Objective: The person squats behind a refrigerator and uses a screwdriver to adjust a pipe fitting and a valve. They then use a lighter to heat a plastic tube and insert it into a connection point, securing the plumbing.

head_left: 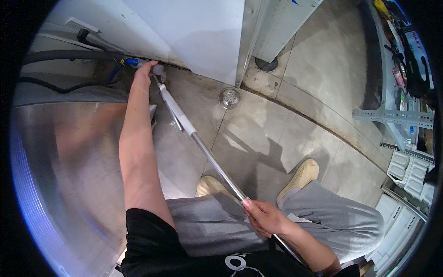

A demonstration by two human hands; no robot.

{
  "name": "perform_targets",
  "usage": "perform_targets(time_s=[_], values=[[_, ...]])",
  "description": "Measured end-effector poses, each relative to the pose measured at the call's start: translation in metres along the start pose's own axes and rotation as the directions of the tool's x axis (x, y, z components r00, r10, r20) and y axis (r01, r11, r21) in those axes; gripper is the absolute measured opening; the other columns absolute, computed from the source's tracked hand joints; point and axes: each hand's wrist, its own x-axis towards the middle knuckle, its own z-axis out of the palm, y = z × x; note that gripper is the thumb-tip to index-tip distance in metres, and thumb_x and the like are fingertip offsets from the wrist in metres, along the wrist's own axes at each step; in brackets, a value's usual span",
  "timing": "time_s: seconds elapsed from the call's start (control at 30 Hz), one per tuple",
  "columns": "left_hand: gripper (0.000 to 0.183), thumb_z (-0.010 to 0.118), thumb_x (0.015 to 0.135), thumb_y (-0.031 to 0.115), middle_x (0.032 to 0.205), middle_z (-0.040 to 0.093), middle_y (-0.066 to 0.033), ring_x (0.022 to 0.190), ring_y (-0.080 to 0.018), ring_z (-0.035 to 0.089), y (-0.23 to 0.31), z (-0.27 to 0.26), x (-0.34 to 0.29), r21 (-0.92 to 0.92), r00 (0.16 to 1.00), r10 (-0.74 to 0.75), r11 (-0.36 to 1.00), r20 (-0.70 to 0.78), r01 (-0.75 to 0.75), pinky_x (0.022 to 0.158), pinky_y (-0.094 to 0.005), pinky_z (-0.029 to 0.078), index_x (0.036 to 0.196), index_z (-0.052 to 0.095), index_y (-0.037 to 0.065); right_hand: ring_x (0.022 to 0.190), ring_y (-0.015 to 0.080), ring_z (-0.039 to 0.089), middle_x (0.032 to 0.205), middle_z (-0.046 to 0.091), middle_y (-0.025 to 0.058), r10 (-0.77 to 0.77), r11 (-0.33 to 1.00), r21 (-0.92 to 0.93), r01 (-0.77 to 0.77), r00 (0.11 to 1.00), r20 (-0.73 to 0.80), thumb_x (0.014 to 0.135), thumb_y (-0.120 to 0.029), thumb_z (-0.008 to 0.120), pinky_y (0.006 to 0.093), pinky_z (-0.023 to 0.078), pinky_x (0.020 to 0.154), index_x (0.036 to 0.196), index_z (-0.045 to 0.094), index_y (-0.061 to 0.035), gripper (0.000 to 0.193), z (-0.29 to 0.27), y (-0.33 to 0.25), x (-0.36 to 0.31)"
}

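Observation:
My right hand is wrapped around a shiny metal pole, which slants from beside my lap up to the far left. Toward its far end the pole carries a white plastic sleeve, with a thin metal rod alongside. My left arm is stretched out to the foot of the wall. There my left hand is closed next to a whitish round piece at the pole's far end; its grip is mostly hidden. A blue fitting touches or lies just beside those fingers.
Dark hoses run along the wall at the left, above a shiny metal surface. A round floor drain is set in the tiles ahead. At the right stand a metal shelf with tools and white cases.

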Motion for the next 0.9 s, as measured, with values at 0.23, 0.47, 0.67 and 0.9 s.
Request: perform_targets(time_s=[0.23, 0.47, 0.67, 0.9], values=[[0.030, 0.091, 0.076, 0.026, 0.098, 0.073, -0.0069, 0.084, -0.0233, 0.062, 0.003, 0.003, -0.013, -0.071, 0.999, 0.030, 0.997, -0.039, -0.033, 0.085, -0.0406, 0.051, 0.093, 0.079, 0.005, 0.042, 0.0093, 0.039, 0.058, 0.042, -0.0026, 0.109, 0.993, 0.052, -0.106, 0.992, -0.056, 0.115, -0.054, 0.036, 0.0280, 0.033, 0.040, 0.085, 0.053, -0.0102, 0.055, -0.016, 0.056, -0.088], [0.026, 0.086, 0.083, 0.030, 0.106, 0.075, -0.0020, 0.100, -0.0214, 0.064, -0.003, -0.001, -0.003, -0.066, 1.000, 0.000, 0.998, 0.019, 0.001, 0.092, -0.0360, 0.048, 0.103, 0.082, 0.015, 0.088, 0.0383, 0.059, 0.097, 0.062, 0.0194, 0.003, 0.802, -0.543, -0.248, 0.912, -0.411, 0.111, -0.040, 0.048, 0.0491, 0.044, 0.081, 0.118, 0.060, -0.0062, 0.036, -0.014, 0.136, -0.156], [0.028, 0.086, 0.082, 0.034, 0.106, 0.074, -0.0039, 0.097, -0.0237, 0.063, 0.003, 0.004, -0.002, -0.025, 0.997, -0.065, 0.998, -0.035, 0.064, 0.094, -0.0386, 0.048, 0.101, 0.081, 0.014, 0.107, 0.0471, 0.064, 0.118, 0.067, 0.0288, 0.205, 0.627, -0.616, -0.477, 0.864, -0.461, 0.109, -0.035, 0.052, 0.0572, 0.049, 0.091, 0.128, 0.062, -0.0053, 0.036, -0.025, 0.160, -0.198], [0.030, 0.089, 0.079, 0.029, 0.107, 0.074, -0.0044, 0.091, -0.0232, 0.065, 0.000, 0.007, 0.010, 0.009, 0.998, -0.035, 0.999, -0.048, 0.035, 0.085, -0.0389, 0.050, 0.101, 0.080, 0.011, 0.090, 0.0470, 0.063, 0.099, 0.066, 0.0267, -0.121, 0.451, -0.658, -0.604, 0.689, -0.715, 0.109, -0.036, 0.054, 0.0542, 0.049, 0.078, 0.113, 0.061, -0.0022, 0.035, -0.010, 0.098, -0.258]])
